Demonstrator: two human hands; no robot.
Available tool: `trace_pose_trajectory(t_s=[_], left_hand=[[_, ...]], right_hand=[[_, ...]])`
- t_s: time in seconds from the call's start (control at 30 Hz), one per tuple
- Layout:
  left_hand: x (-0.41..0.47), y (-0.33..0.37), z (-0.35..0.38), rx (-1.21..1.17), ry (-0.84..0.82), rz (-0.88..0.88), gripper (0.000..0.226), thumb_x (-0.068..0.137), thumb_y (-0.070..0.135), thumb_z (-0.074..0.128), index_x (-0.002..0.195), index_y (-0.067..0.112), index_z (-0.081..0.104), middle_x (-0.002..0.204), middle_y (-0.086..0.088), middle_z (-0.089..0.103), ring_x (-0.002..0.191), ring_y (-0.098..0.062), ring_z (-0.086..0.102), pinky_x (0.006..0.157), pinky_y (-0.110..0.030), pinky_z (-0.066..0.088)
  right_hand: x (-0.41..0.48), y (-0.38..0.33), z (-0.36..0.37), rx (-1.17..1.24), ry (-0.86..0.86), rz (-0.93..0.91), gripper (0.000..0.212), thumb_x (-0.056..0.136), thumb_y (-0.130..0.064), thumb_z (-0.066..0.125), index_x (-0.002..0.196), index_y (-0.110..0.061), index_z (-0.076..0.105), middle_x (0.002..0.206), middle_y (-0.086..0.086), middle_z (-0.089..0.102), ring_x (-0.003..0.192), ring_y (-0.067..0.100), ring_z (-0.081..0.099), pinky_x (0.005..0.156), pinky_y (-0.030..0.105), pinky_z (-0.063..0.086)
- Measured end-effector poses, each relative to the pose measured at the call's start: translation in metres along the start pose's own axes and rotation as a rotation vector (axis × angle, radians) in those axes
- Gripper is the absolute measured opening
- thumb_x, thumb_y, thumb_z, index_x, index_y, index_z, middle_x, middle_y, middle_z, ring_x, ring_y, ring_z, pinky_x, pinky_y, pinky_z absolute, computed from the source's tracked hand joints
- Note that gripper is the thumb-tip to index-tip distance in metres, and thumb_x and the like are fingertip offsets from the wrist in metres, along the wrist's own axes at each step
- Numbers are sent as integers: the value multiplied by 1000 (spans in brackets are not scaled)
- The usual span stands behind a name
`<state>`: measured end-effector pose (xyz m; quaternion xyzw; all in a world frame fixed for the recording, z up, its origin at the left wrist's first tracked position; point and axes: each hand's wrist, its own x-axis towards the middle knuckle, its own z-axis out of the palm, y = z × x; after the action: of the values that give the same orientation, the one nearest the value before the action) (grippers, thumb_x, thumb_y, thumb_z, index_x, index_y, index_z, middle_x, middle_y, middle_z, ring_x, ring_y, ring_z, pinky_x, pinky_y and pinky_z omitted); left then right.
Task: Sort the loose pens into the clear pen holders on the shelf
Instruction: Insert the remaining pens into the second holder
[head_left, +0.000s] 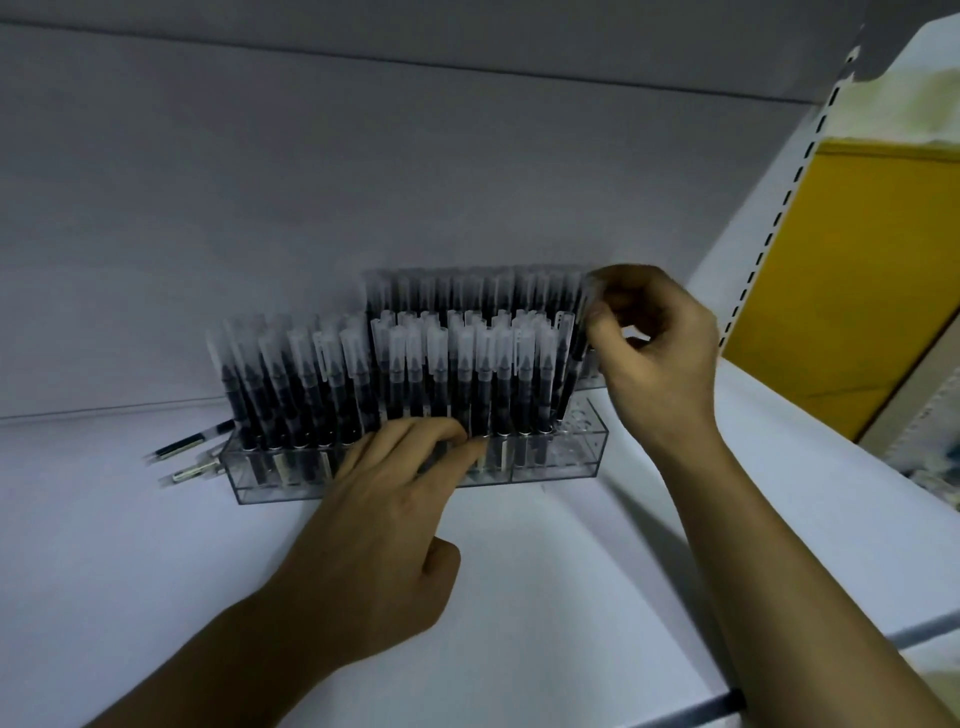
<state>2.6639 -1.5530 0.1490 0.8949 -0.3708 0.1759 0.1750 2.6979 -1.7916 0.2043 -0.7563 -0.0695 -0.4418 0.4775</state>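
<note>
1. Task items. 2 loose pens (195, 441) lie flat on the shelf (519, 597), just beside the left end of the front holder (550, 470). I judge them not yet sorted. The front holder is packed with upright capped pens (395, 364), except for a few free holes at its right end. A rear row of pens (467, 291) stands behind it.

2. Risks, as I judge them.
2.1 The loose pens lie on a smooth shelf. A knock to the holder's left end could set them rolling.
2.2 The left hand (384, 509) bears on the holder's front. A hard push could slide the light clear holder back into the rear row.
2.3 The tilted pen (571, 364) leans left, against the last upright pens. If I lower it at this angle, it may miss a free hole or lever its neighbours over.
2.4 The image is blurred at the cap end. I cannot confirm how secure the hold is, so a slip is possible.

3. Fingers.
3.1 Left: the fingers (447, 431) are extended and only slightly bent. Their tips touch the lower barrels at mid-holder. The thumb stands apart, and nothing is gripped.
3.2 Right: the right hand (660, 353) is at the holder's right end. Its fingers (605, 325) are curled in and pinch the tilted pen at its cap end.
</note>
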Motion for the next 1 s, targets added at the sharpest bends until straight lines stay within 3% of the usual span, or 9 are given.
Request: trace_pose_trajectory(t_s=[0.1,0.37,0.57,0.7,0.77,0.87,1.0], left_hand=[[3,0,2,9,-11,14,68,71,17,41,139,14,53,137,3,47,129,-18,43,106,-41,42],[17,-1,11,-24,12,69,67,74,22,32,137,13,55,138,3,48,130,-16,43,109,-37,41],[22,-3,14,-81,5,71,63,73,12,47,135,17,55,141,5,45,135,-14,38,112,-35,38],[19,-6,13,-103,-8,83,59,78,9,48,135,22,55,143,8,43,135,-10,37,112,-32,38],[14,-8,10,-91,1,94,54,80,11,48,132,25,57,136,10,46,129,-7,40,109,-29,39],[5,-13,-2,-55,32,89,45,80,14,48,121,26,63,122,11,54,112,-7,50,95,-27,43],[1,-28,-32,-3,166,16,15,81,16,48,85,24,60,83,10,57,76,-11,51,67,-34,46]], right_hand=[[-2,2,3,-89,-58,19,20,89,-9,68,105,-20,73,88,-11,73,74,8,66,65,21,55],[1,7,0,-200,4,39,20,86,-14,69,98,-30,70,82,-17,70,76,6,67,67,22,57],[3,12,-2,-291,-24,113,18,86,-18,69,93,-34,65,80,-20,68,80,-2,64,62,4,44],[0,10,-2,-288,36,81,21,85,-19,67,103,-30,65,84,-16,67,81,3,64,66,15,50],[-2,7,-1,-294,66,-24,25,83,-18,63,107,-22,67,89,-7,67,81,8,62,67,21,50],[-12,-4,8,-325,42,-247,25,80,-11,62,104,-9,69,94,1,65,82,11,57,73,15,45],[-37,-17,37,-284,-175,-408,18,80,-5,64,98,-5,69,93,6,63,82,19,57,75,24,45]])
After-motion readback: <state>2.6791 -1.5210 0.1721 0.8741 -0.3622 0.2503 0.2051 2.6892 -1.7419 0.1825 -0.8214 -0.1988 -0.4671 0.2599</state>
